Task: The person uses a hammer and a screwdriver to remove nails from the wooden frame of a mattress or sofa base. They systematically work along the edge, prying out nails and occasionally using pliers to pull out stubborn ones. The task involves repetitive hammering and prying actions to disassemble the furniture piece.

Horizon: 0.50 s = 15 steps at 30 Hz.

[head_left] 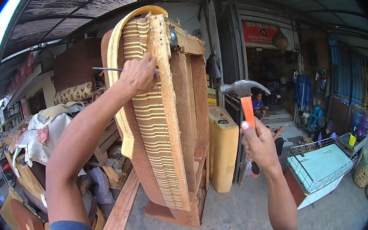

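My right hand (260, 145) is closed round the orange handle of a claw hammer (245, 88), held upright to the right of a stripped sofa frame (170, 116). My left hand (140, 74) is closed at the frame's wooden edge, against the striped fabric (152, 132). A thin metal shaft (106, 69) sticks out to the left of that hand and a bit of dark handle shows on its other side; it looks like a screwdriver. The sofa stands on end, with brown ribbed cloth and a yellow foam strip (122, 99) hanging down its left side.
A yellow foam block (223, 149) with a small tool on top stands behind the sofa. Wooden planks (121, 211) lie on the floor at left, near piled cloth (44, 129) and furniture parts. A wire rack (322, 168) and woven baskets (366, 168) stand right. People sit behind.
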Each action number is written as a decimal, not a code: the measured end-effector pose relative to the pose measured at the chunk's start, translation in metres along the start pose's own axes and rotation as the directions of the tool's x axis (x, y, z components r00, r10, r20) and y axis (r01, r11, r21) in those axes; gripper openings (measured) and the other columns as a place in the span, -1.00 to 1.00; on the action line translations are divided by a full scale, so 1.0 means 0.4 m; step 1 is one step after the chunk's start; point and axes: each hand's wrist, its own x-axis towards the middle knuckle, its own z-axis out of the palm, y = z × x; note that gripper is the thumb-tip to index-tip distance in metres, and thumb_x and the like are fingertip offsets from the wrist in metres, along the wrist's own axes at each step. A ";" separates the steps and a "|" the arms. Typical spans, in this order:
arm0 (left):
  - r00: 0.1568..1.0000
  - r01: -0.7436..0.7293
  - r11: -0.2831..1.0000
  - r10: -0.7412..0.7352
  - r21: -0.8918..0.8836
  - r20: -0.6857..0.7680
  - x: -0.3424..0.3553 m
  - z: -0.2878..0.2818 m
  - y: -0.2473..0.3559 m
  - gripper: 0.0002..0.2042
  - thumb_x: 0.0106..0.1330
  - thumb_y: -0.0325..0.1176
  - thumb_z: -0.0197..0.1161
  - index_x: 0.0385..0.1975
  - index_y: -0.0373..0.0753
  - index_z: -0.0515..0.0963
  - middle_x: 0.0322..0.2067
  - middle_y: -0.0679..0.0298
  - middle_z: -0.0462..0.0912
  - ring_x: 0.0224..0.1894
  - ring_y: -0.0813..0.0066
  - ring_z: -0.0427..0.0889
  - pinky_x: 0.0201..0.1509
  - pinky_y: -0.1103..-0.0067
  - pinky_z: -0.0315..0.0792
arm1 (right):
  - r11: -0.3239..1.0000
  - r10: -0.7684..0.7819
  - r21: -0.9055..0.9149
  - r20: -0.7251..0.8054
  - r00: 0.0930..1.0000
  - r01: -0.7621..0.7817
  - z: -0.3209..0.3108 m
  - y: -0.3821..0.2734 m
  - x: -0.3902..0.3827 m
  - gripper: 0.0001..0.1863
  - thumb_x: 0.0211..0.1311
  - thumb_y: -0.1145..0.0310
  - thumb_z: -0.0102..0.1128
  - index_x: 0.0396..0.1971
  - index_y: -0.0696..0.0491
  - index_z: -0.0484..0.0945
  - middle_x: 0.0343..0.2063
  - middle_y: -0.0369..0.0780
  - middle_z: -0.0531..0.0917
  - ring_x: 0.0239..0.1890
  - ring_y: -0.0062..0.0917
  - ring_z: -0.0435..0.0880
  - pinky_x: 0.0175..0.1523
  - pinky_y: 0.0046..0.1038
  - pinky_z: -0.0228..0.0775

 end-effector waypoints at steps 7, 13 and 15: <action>0.999 0.017 0.997 -0.014 -0.079 0.038 0.003 0.007 -0.020 -0.43 -0.11 -0.08 0.60 -0.15 -0.23 0.52 -0.20 0.25 0.59 -0.23 0.09 0.71 -0.23 0.21 0.54 | 0.989 -0.036 -0.146 0.017 0.999 0.038 -0.022 0.017 -0.028 -0.60 0.51 0.00 0.11 -0.21 0.11 0.50 -0.62 -0.47 0.33 -0.59 -0.83 0.28 -0.51 -0.63 0.14; 0.955 -0.104 0.962 0.026 -0.251 -0.295 -0.069 0.095 -0.047 -0.71 0.10 -0.20 0.47 -0.36 -0.19 0.52 -0.31 0.27 0.56 -0.38 0.10 0.67 -0.38 0.22 0.51 | 0.993 0.081 -0.081 -0.039 0.996 -0.084 -0.034 0.029 -0.038 -0.60 0.50 0.01 0.12 -0.19 0.10 0.49 -0.65 -0.49 0.32 -0.64 -0.84 0.24 -0.57 -0.64 0.06; 0.975 -0.133 0.977 0.098 -0.167 -0.201 -0.067 0.074 -0.041 -0.71 0.14 -0.23 0.45 -0.30 -0.22 0.50 -0.26 0.23 0.57 -0.35 0.06 0.69 -0.36 0.22 0.53 | 0.989 0.118 -0.090 -0.035 0.992 -0.120 -0.047 0.039 -0.041 -0.60 0.50 0.00 0.12 -0.17 0.10 0.50 -0.66 -0.49 0.31 -0.65 -0.84 0.23 -0.59 -0.65 0.04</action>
